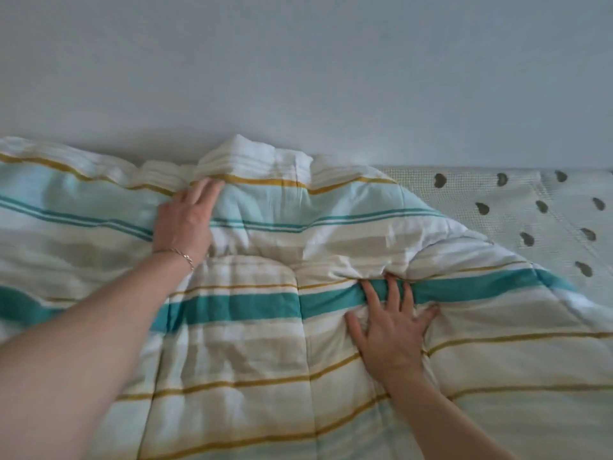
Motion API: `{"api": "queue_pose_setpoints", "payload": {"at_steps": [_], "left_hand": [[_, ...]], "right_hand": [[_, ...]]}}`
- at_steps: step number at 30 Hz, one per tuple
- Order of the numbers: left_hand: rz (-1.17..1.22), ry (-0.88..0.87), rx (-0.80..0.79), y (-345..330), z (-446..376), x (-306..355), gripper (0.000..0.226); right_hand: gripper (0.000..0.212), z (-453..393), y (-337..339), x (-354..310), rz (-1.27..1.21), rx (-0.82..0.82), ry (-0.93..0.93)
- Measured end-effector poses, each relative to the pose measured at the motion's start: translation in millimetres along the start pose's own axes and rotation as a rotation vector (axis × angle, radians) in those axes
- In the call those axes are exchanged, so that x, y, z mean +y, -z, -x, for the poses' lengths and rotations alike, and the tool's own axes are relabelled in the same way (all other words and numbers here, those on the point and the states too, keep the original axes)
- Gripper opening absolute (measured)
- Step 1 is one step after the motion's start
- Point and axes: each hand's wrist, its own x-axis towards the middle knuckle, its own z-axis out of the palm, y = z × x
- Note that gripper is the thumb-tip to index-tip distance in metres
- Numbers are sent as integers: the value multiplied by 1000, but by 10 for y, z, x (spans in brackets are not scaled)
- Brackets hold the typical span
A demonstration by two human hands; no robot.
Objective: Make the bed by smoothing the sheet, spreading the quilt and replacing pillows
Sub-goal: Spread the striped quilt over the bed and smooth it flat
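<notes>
A striped quilt (252, 353) in white, teal, beige and mustard covers most of the bed, bunched and wrinkled along its far edge by the wall. My left hand (185, 220), with a thin bracelet at the wrist, lies flat on the quilt near that far edge, fingers straight. My right hand (391, 323) presses flat on the wide teal stripe with fingers spread. At the right, the pale sheet (517, 207) with dark paisley spots is uncovered where the quilt's edge runs diagonally. No pillows are in view.
A plain pale grey wall (298, 68) rises directly behind the bed's far side.
</notes>
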Motion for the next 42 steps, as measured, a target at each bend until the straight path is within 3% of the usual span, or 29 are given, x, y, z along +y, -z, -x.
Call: {"api": "queue_pose_setpoints", "payload": {"at_steps": [4, 9, 13, 16, 19, 23, 26, 29, 34, 36, 39, 41, 42], "left_hand": [[-11, 153, -495, -42, -447, -113, 85], [-138, 197, -292, -74, -110, 538, 87], [-239, 118, -439, -285, 547, 786, 90], [-136, 185, -544, -403, 465, 731, 97], [-115, 160, -552, -489, 328, 705, 100], [-133, 106, -425, -540, 378, 693, 95], [-151, 44, -284, -584, 410, 685, 87], [-149, 2, -267, -650, 328, 678, 83], [-136, -7, -287, -517, 263, 695, 86], [-80, -8, -268, -459, 274, 707, 90], [-57, -39, -180, -459, 284, 670, 78], [-70, -34, -205, -523, 274, 622, 79], [-67, -21, -212, -530, 264, 613, 79]], "right_hand": [[66, -40, 26, -16, -8, -20, -1], [66, -128, 37, 1, -5, 1, 16], [66, -92, 42, 4, -16, 6, 22], [66, -69, 32, 5, -5, 12, 23], [64, -73, 20, 26, -2, 1, 31], [60, -23, 80, 35, -58, 9, 49], [50, -208, 229, 0, -264, 102, 140], [43, -933, 539, -557, -385, 244, 283], [84, -2051, 982, -2102, -563, -219, 327], [67, -2259, 926, -2474, -502, -300, 354], [32, -2446, 847, -2693, -695, -155, 258], [33, -2435, 744, -2615, -897, -73, 264], [39, -2407, 625, -2556, -901, -130, 323]]}}
